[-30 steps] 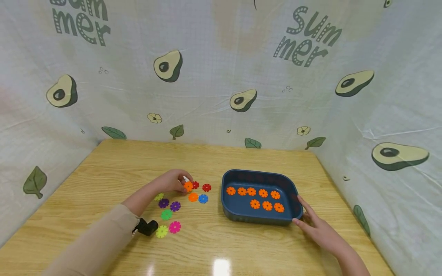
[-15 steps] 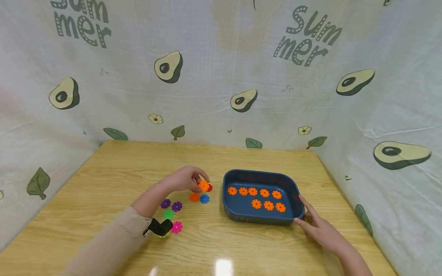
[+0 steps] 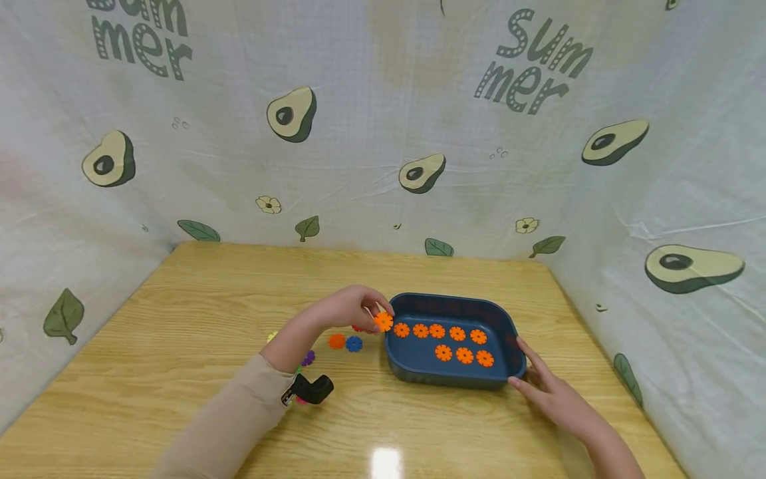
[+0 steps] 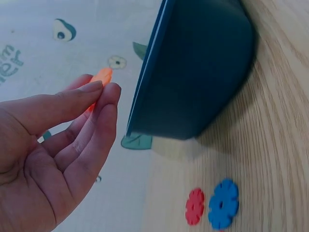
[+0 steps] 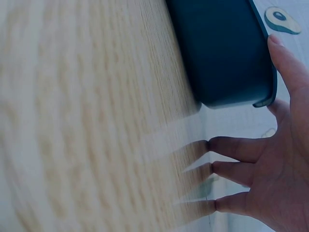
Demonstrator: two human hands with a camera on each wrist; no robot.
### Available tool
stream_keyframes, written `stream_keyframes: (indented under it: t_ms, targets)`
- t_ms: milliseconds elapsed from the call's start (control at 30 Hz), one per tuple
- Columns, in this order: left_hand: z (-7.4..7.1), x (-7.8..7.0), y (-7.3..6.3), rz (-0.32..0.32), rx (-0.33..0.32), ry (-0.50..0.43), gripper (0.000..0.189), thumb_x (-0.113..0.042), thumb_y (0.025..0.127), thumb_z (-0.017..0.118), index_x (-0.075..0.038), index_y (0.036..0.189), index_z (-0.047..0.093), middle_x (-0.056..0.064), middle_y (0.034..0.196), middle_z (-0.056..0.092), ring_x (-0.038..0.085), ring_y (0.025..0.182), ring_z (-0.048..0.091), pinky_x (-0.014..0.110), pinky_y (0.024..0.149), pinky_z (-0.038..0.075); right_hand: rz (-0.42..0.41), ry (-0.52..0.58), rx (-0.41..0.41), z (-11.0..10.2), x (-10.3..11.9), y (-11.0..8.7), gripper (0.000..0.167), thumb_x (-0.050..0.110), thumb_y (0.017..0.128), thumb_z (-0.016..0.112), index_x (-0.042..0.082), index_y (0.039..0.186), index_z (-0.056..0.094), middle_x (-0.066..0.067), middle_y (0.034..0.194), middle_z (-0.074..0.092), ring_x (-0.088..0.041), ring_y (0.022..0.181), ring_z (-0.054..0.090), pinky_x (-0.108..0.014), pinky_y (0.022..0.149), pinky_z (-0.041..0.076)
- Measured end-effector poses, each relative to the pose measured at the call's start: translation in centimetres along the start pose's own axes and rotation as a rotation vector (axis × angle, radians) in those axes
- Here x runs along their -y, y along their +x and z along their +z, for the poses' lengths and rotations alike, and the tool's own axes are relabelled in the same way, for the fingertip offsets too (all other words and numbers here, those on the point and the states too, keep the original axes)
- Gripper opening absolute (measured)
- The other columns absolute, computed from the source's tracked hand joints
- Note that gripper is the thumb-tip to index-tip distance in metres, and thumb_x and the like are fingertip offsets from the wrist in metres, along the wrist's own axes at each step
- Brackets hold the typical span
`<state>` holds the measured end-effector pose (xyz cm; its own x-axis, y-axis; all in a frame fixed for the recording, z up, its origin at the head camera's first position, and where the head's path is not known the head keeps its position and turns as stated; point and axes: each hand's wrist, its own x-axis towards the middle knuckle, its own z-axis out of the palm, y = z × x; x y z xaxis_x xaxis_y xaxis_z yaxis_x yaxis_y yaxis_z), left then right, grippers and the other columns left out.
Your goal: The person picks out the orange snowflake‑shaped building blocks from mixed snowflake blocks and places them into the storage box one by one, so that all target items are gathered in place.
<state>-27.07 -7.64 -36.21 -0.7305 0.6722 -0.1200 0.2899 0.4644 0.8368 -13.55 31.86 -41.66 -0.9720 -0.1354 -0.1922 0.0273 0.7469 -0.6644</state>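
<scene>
Between thumb and fingertips, my left hand (image 3: 350, 309) pinches an orange flower-shaped disc (image 3: 383, 322) at the left rim of the dark blue bin (image 3: 439, 378). The left wrist view shows the pinched orange disc (image 4: 103, 76) raised beside the bin's outer wall (image 4: 198, 63). Inside the bin lie several orange discs (image 3: 464, 355), roughly in two rows. My right hand (image 3: 553, 402) touches the bin's right front corner with thumb and index finger. In the right wrist view, the other fingers of that hand (image 5: 285, 169) are spread straight, their tips on the table.
Left of the bin, an orange disc (image 3: 337, 341) and a blue disc (image 3: 354, 344) lie on the wooden table (image 3: 209, 293). A red disc (image 4: 195, 207) is near the blue one. More coloured discs are partly hidden by the left arm. Printed cloth (image 3: 359, 133) hangs around the table.
My left hand has carried the pinched orange disc rightward from the loose discs to the bin's left rim. The right hand and the bin stay in place.
</scene>
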Motion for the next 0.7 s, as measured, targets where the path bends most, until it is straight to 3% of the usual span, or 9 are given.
stream_keyframes:
  t_ms: [100,233,367,467,700]
  targets:
    - [0.5,-0.4,0.6,0.033,0.014,0.003,0.033,0.003,0.083,0.074,-0.009,0.113,0.071,0.005,0.085,0.061,0.019,0.061,0.052,0.042,0.06,0.049,-0.007,0.002,-0.003,0.0,0.1,0.0,0.079,0.043,0.1,0.053,0.031,0.158,0.001,-0.041,0.143,0.03,-0.055,0.13,0.034,-0.071,0.095,0.03]
    - [1.1,-1.0,1.4,0.084,0.057,0.011,0.032,0.004,0.085,0.071,-0.013,0.112,0.071,0.006,0.085,0.063,0.019,0.066,0.058,0.033,0.057,0.047,0.004,0.004,0.001,0.0,0.1,0.0,0.079,0.043,0.1,0.052,0.031,0.157,0.0,-0.04,0.144,0.028,-0.054,0.131,0.033,-0.071,0.096,0.031]
    - [1.3,-1.4,2.5,0.118,0.132,-0.028,0.034,0.011,0.086,0.065,-0.009,0.113,0.07,0.009,0.085,0.065,0.03,0.082,0.065,0.034,0.068,0.054,0.008,0.007,0.003,0.0,0.1,0.0,0.079,0.043,0.1,0.053,0.032,0.157,0.0,-0.04,0.144,0.028,-0.054,0.131,0.033,-0.07,0.096,0.031]
    - [1.2,-1.6,3.3,0.124,0.189,-0.029,0.037,0.017,0.086,0.06,-0.003,0.115,0.068,0.009,0.085,0.065,0.032,0.085,0.065,0.035,0.071,0.055,0.007,0.012,0.0,0.0,0.0,0.1,0.079,0.043,0.1,0.053,0.033,0.157,0.0,-0.04,0.145,0.028,-0.054,0.131,0.033,-0.07,0.096,0.032]
    - [1.2,-2.2,5.1,0.128,0.292,0.095,0.033,0.013,0.089,0.06,-0.001,0.118,0.067,0.01,0.084,0.066,0.023,0.074,0.062,0.03,0.07,0.054,0.01,0.012,0.002,0.0,-0.1,0.1,0.079,0.043,0.099,0.053,0.035,0.157,0.0,-0.041,0.142,0.032,-0.054,0.13,0.035,-0.07,0.094,0.033]
